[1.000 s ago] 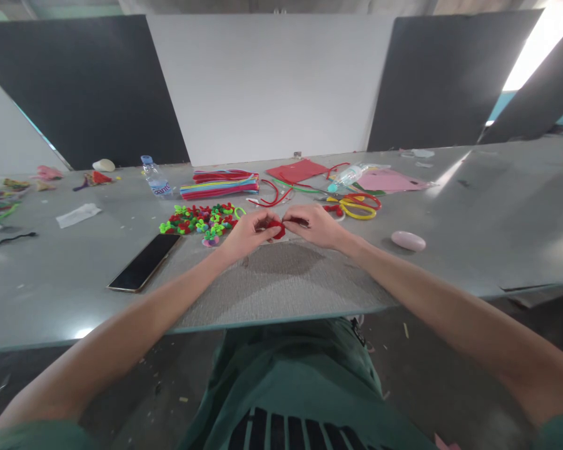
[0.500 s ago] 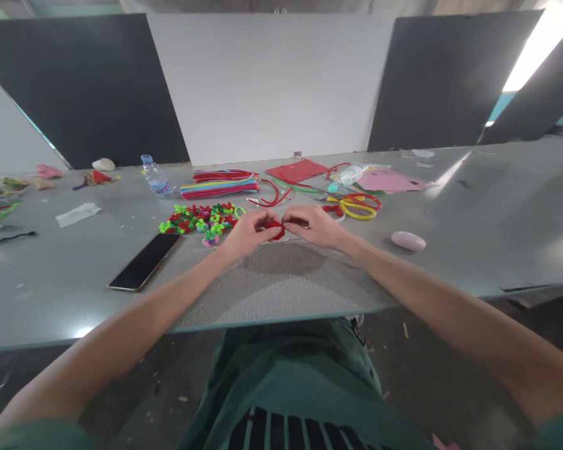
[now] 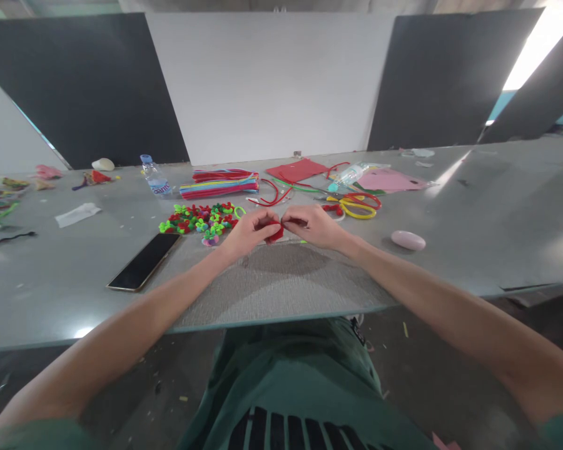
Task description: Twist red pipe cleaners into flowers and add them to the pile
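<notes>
Basically, head view: L hand (image 3: 248, 232) pinches a small red piece (image 3: 275, 235) btwn thumb & fingers, mid-table just above the surface or on it, can't tell which; R hand (image 3: 313, 225) has its fingertips pinched at the piece's right edge. Vs. a sec ago, hands approx. same spot, but the red piece now looks flatter & more angular, and a green bit (image 3: 303, 242) has come into sight under R hand. Surface: gray table (image 3: 473, 219), w/ a textured gray mat (image 3: 263, 287) in front of the person. Phone (image 3: 144, 262) & pile of fuzzy flowers (image 3: 190, 220) on the left, scissors (image 3: 366, 216) beyond R hand. Room: white board (image 3: 272, 87) btwn dark boards behind table; dark floor (image 3: 422, 362) w/ scraps.
</notes>
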A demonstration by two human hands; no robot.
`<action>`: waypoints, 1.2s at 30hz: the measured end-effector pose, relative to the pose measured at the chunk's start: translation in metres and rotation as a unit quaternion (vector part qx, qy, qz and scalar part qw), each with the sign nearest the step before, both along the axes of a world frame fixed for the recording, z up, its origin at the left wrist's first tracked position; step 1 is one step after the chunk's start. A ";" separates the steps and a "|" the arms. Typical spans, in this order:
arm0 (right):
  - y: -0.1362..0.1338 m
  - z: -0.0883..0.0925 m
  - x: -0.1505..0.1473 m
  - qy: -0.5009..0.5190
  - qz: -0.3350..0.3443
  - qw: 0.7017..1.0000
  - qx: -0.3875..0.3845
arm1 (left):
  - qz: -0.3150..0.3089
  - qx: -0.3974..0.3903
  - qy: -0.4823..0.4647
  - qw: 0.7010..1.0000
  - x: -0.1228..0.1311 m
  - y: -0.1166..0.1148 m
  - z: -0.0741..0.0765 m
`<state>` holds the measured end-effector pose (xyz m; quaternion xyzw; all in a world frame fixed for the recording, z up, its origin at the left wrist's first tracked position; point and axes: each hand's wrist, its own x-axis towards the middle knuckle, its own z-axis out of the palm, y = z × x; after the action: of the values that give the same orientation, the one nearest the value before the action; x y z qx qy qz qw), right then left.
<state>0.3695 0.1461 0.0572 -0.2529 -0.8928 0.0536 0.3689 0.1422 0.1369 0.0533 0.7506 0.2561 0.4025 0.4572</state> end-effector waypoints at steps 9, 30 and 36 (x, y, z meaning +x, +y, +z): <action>-0.001 0.000 -0.002 -0.007 0.013 1.000 0.007 | 0.027 0.033 0.052 0.998 0.000 0.004 -0.001; -0.003 0.003 -0.004 -0.008 0.024 0.999 0.024 | -0.030 -0.012 0.021 0.999 0.001 0.000 0.000; -0.001 0.002 -0.002 -0.013 0.015 1.000 0.023 | -0.025 -0.013 0.025 0.999 0.002 0.000 -0.001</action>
<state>0.3672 0.1453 0.0593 -0.2318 -0.9020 0.0354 0.3626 0.1442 0.1373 0.0523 0.7602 0.2541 0.3689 0.4706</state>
